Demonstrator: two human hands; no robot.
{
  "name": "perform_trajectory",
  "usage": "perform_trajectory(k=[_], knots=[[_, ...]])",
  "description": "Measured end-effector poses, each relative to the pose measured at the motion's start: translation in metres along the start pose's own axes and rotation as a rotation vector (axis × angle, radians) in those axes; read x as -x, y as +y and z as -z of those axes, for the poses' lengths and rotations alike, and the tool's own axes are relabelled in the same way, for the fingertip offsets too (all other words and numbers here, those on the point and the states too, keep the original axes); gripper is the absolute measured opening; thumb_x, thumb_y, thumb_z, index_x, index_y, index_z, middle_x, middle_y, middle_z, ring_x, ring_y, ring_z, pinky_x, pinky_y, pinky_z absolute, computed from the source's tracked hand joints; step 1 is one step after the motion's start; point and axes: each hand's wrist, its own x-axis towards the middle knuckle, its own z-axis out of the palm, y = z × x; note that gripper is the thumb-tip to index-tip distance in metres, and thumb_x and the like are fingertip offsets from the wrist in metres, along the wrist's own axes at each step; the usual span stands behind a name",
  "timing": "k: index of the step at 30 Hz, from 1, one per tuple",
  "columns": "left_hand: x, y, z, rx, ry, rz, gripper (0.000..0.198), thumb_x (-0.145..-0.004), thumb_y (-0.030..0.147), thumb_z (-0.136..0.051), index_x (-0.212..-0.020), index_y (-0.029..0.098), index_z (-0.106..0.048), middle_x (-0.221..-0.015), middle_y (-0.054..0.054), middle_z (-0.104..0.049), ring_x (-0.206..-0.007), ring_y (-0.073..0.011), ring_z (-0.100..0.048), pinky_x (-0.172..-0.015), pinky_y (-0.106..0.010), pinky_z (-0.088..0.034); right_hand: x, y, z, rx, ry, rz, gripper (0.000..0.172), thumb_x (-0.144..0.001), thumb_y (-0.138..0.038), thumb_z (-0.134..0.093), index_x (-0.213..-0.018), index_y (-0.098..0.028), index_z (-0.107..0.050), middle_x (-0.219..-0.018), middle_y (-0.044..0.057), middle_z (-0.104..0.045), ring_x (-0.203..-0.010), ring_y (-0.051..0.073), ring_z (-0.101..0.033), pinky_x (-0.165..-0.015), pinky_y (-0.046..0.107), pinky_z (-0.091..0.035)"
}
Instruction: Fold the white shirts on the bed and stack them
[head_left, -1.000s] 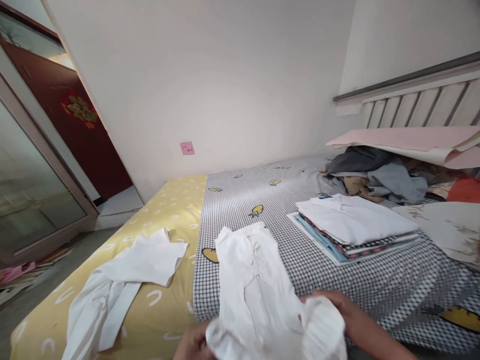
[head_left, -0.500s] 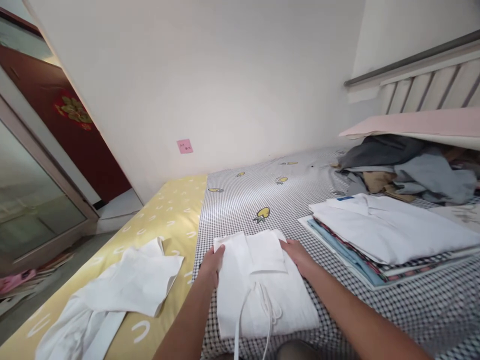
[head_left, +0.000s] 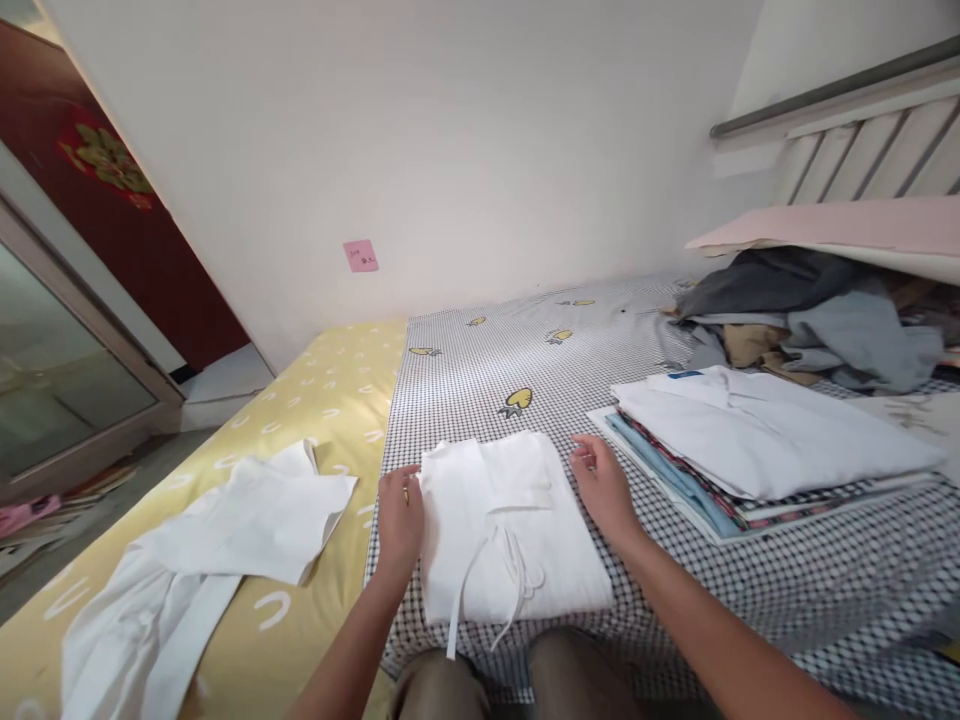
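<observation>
A folded white garment lies flat on the checked cloth in front of me, its white drawstrings trailing over its near edge. My left hand, with a ring on one finger, rests at the garment's left edge; its fingers are loosely bent and grip nothing. Just off the right edge is my right hand, fingers apart and slightly curled, holding nothing. Further left, a loose white garment is spread unevenly on the yellow cloth.
To the right sits a stack of folded clothes with a white shirt on top. Behind it, a heap of grey clothes lies under a pink sheet. A white wall bounds the bed at the back.
Both hands have let go of the folded garment's upper corners and moved slightly outward. The garment lies a little flatter. The view has tilted, so things appear higher.
</observation>
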Motion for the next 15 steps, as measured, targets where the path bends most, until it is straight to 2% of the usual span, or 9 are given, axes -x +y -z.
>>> perform_trajectory(k=[2, 4, 6, 8, 10, 13, 15], knots=[[0.026, -0.003, 0.01, -0.094, -0.075, -0.214, 0.026, -0.089, 0.021, -0.048, -0.096, 0.023, -0.073, -0.118, -0.009, -0.069, -0.121, -0.0263, -0.06, -0.119, -0.049, -0.038, 0.027, -0.011, 0.009, -0.041, -0.151, 0.095, 0.028, -0.084, -0.039, -0.052, -0.1, -0.023, -0.069, -0.093, 0.004, -0.073, -0.085, 0.021, -0.064, -0.081, 0.032, -0.048], [0.049, -0.011, 0.012, -0.344, -0.121, -0.482, 0.038, -0.088, 0.013, -0.042, -0.105, 0.023, -0.075, -0.122, -0.011, -0.072, -0.121, -0.0286, -0.062, -0.119, -0.058, -0.036, 0.053, -0.02, 0.01, -0.021, -0.365, 0.105, 0.026, -0.087, -0.039, -0.051, -0.094, -0.025, -0.072, -0.073, 0.0, -0.07, -0.07, 0.02, -0.063, -0.07, 0.03, -0.046], [0.063, -0.023, 0.004, -0.628, -0.158, -0.646, 0.051, -0.085, 0.004, -0.038, -0.118, 0.021, -0.073, -0.137, -0.013, -0.068, -0.134, -0.0294, -0.056, -0.122, -0.061, -0.03, 0.073, -0.022, 0.003, 0.086, -0.505, 0.142, 0.027, -0.091, -0.035, -0.048, -0.095, -0.026, -0.073, -0.072, -0.001, -0.071, -0.07, 0.02, -0.065, -0.07, 0.029, -0.046], [0.064, -0.034, -0.01, -0.843, -0.212, -0.663, 0.055, -0.086, 0.002, -0.038, -0.128, 0.018, -0.069, -0.153, -0.015, -0.055, -0.147, -0.0293, -0.044, -0.125, -0.058, -0.027, 0.087, -0.017, -0.01, 0.273, -0.544, 0.232, 0.029, -0.094, -0.029, -0.044, -0.099, -0.027, -0.072, -0.09, 0.001, -0.076, -0.085, 0.02, -0.069, -0.077, 0.029, -0.047], [0.057, -0.042, -0.024, -0.966, -0.242, -0.59, 0.054, -0.091, 0.006, -0.038, -0.138, 0.016, -0.063, -0.159, -0.016, -0.046, -0.151, -0.0302, -0.037, -0.124, -0.057, -0.03, 0.096, -0.007, -0.024, 0.487, -0.515, 0.305, 0.032, -0.097, -0.024, -0.039, -0.105, -0.026, -0.071, -0.105, 0.003, -0.075, -0.095, 0.02, -0.07, -0.078, 0.028, -0.047], [0.042, -0.053, -0.039, -0.996, -0.222, -0.491, 0.052, -0.098, 0.018, -0.039, -0.149, 0.021, -0.052, -0.16, -0.015, -0.044, -0.151, -0.0318, -0.038, -0.12, -0.061, -0.035, 0.105, 0.011, -0.039, 0.728, -0.426, 0.365, 0.036, -0.101, -0.021, -0.035, -0.115, -0.028, -0.068, -0.107, 0.004, -0.072, -0.088, 0.019, -0.071, -0.068, 0.025, -0.046], [0.038, -0.06, -0.043, -0.975, -0.186, -0.501, 0.052, -0.1, 0.022, -0.038, -0.151, 0.025, -0.048, -0.162, -0.013, -0.041, -0.152, -0.0324, -0.036, -0.119, -0.065, -0.034, 0.105, 0.017, -0.044, 0.802, -0.376, 0.404, 0.039, -0.101, -0.019, -0.036, -0.124, -0.031, -0.065, -0.112, 0.004, -0.07, -0.084, 0.017, -0.07, -0.063, 0.024, -0.045]])
